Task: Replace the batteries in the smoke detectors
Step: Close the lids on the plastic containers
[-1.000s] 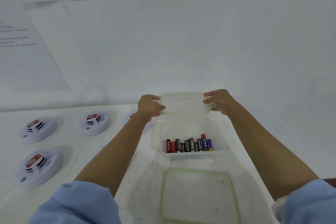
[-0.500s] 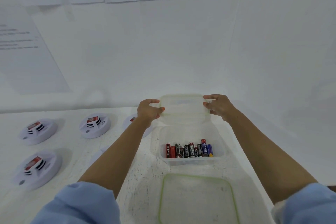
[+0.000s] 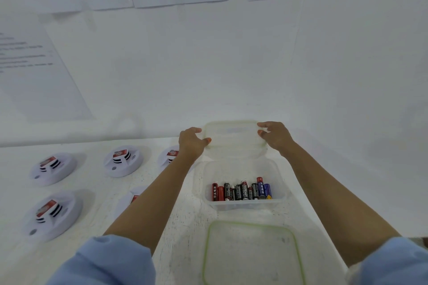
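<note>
Both short ends of the far clear container (image 3: 232,136) are pinched by left grip (image 3: 192,143) and right grip (image 3: 276,137). Long axis left-right. Batteries (image 3: 242,192) lie nearer, in open tub (image 3: 243,206), judged equally reachable.

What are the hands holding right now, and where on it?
A translucent plastic box behind the battery container: the left hand grips its left end, the right hand its right end, near the top rim.

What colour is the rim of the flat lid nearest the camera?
Green, around a clear lid; the head view shows it.
</note>
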Tool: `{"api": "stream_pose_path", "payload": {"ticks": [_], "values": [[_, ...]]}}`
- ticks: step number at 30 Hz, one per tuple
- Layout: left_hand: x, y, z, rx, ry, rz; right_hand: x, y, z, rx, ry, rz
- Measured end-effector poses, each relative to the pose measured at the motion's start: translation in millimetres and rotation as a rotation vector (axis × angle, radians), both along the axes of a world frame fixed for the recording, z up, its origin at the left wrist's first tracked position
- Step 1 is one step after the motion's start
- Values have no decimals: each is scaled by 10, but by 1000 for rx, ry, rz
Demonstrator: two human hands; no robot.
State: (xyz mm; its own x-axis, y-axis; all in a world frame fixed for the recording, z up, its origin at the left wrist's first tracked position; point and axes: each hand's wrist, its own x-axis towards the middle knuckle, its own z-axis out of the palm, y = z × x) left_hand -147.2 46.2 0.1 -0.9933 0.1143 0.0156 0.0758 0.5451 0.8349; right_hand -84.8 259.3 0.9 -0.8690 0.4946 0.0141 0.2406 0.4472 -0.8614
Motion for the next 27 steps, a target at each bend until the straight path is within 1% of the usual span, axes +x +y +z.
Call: {"api": "stream_pose_path", "payload": {"ticks": [2, 8, 10, 15, 19, 21, 22, 24, 25, 26, 27], "values": [[8, -3, 0, -38, -5, -38, 19, -41, -8, 8, -1, 3], [-18, -22, -1, 57, -129, -74, 34, -58, -22, -13, 41, -37], [-39, -27, -12, 84, -158, -75, 42, -58, -23, 9, 63, -28], [-69, -20, -27, 115, -170, -83, 35, -43, 15, 77, 58, 1], [-91, -35, -21, 153, -190, -91, 19, -23, 6, 15, 73, 0], [-94, -45, -6, 147, -192, -101, 10, -13, 3, 29, 51, 6], [-93, -45, 10, 109, -181, -117, 4, -13, 11, 48, 28, 15], [-74, -27, 53, -77, -96, -196, -37, -26, 46, 141, -48, 66], [-53, -10, 78, -182, -10, -240, -69, -37, 65, 215, -99, 101], [-36, 5, 104, -245, 98, -291, -112, -52, 88, 295, -145, 130], [-22, 13, 127, -260, 187, -359, -159, -70, 108, 378, -178, 155]]}}
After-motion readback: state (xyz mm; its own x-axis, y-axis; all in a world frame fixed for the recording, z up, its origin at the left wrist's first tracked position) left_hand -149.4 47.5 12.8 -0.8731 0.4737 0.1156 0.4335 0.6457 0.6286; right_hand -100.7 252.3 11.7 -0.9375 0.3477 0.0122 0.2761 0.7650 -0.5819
